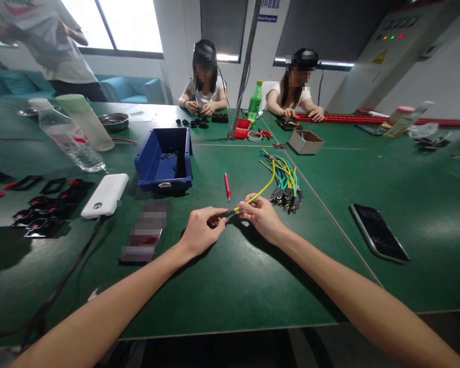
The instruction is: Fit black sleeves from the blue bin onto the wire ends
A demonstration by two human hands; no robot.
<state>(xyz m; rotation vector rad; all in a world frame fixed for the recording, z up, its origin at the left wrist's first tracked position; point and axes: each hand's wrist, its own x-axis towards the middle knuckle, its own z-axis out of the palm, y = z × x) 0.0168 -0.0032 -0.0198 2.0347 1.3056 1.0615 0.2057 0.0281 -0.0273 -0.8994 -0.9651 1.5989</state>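
Note:
My left hand [204, 228] pinches the black end piece [227, 214] of a yellow-green wire [267, 185]. Close beside it, my right hand [263, 217] has its fingers closed on the wire itself, just past the black part. The wire's free end bends up and away toward the far side. Behind my right hand lies a bundle of similar wires [285, 171], yellow, blue and green, with black ends and ring terminals [287, 200] facing me. A red pen-like tool [227, 187] rests on the table beyond my hands.
A blue bin [164, 163] with small dark parts stands left of centre. Nearer lie a white power bank [105, 196] with a cable and a dark phone [144, 232]. Another phone [378, 232] lies right. Bottles [71, 138] stand left. Two people sit working across the green table [291, 286].

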